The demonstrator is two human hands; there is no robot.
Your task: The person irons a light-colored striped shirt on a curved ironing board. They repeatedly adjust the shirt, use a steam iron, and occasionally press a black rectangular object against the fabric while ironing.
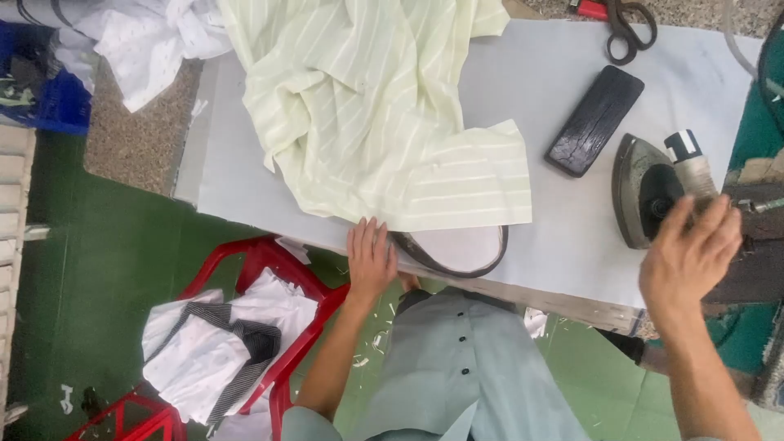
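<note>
A pale green striped garment (367, 106) lies spread on the white ironing table (563, 245). My left hand (370, 260) rests flat on the table's near edge, its fingers apart, touching the garment's hem beside a white curved piece with a dark rim (457, 249). My right hand (690, 253) hovers open above and in front of a dark metal iron (645, 188) at the table's right end, holding nothing.
A black block (594, 120) lies beside the iron and scissors (625, 24) at the far edge. A red plastic stool (253, 327) with white and striped cloth pieces stands below left. More white cloth (147, 41) is heaped at the top left.
</note>
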